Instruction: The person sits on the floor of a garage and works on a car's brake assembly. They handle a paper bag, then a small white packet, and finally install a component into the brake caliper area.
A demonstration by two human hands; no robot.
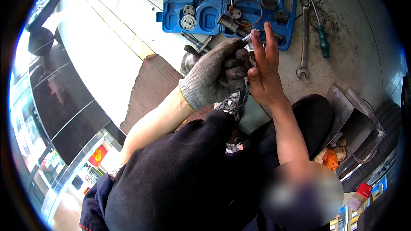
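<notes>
My left hand, in a dirty grey knit glove, is closed with its fingers curled. A small silvery metal part shows at its thumb and fingertips; the exact kind cannot be made out. Just to the right, my bare right hand is held up with fingers stretched out. A pale smear marks its index fingertip, close to the silvery part. Beyond both hands lies an open blue tool case with round metal discs in its recesses. Left of the glove, a grey metal part lies partly hidden beside a threaded rod tool.
A combination wrench and a green-handled screwdriver lie on the stained tiles at right. Brown ribbed cardboard is on the floor at left. An open metal box and a tyre stand near my right knee.
</notes>
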